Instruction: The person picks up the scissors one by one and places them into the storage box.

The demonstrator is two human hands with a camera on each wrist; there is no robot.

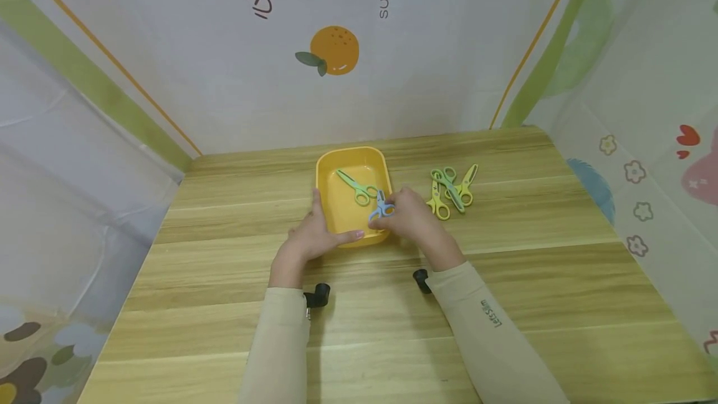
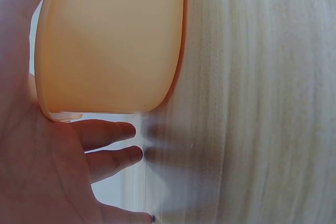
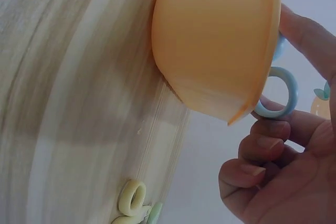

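A yellow plastic bin (image 1: pixel 325 161) stands on the wooden table. My left hand (image 1: pixel 310 239) spans its near left corner, thumb along the near rim and the fingers, fairly straight, at the left side. In the left wrist view, several fingers (image 2: pixel 107 163) extend beside the bin wall (image 2: pixel 113 45). My right hand (image 1: pixel 408 214) pinches small blue scissors (image 1: pixel 382 206) over the bin's right rim. One blue handle loop (image 3: pixel 292 90) shows between thumb and fingers in the right wrist view. Green scissors (image 1: pixel 353 185) lie inside the bin.
Right of the bin lie yellow scissors (image 1: pixel 437 203), green scissors (image 1: pixel 450 190) crossing them, and another yellow pair (image 1: pixel 467 186). A printed white curtain (image 1: pixel 404 92) hangs behind the table. Black camera mounts (image 1: pixel 318 295) protrude by both wrists.
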